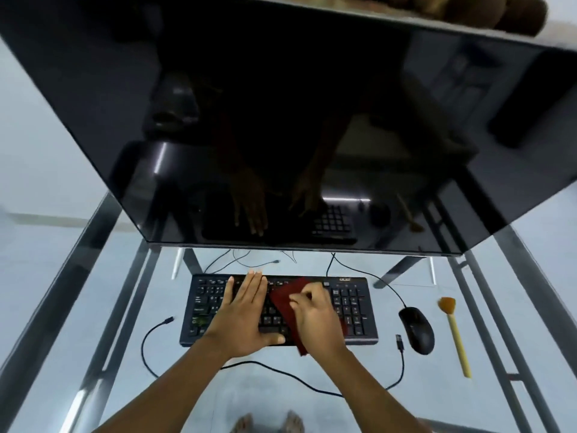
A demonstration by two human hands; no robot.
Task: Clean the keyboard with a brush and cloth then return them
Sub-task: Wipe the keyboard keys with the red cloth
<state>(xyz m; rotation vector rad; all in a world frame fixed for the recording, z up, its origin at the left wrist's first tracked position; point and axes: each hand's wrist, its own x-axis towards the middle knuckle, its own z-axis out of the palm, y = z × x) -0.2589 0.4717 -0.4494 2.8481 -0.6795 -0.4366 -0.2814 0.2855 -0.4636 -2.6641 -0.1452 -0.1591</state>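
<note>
Fingers of right hand curled, pinching dark red cloth over mid-keys of black keyboard; left hand flat, straight-fingered, pressing keys at cloth's 9 o'clock; mouse then brush at keyboard's 3 o'clock; monitor at 12 o'clock.

1. The monitor has a glossy black face, slick enough to mirror the desk below it.
2. The table has a clear, smooth glass top, and the floor shows through.
3. Its frame looks like grey metal with a dull shine.
4. The keyboard is matt black plastic.
5. The cloth is dark red fabric, soft and unshiny.
6. The mouse is black plastic with a faint sheen.
7. The brush has a pale, wood-like handle and tan bristles.
8. The cable is thin, black and smooth.
</note>
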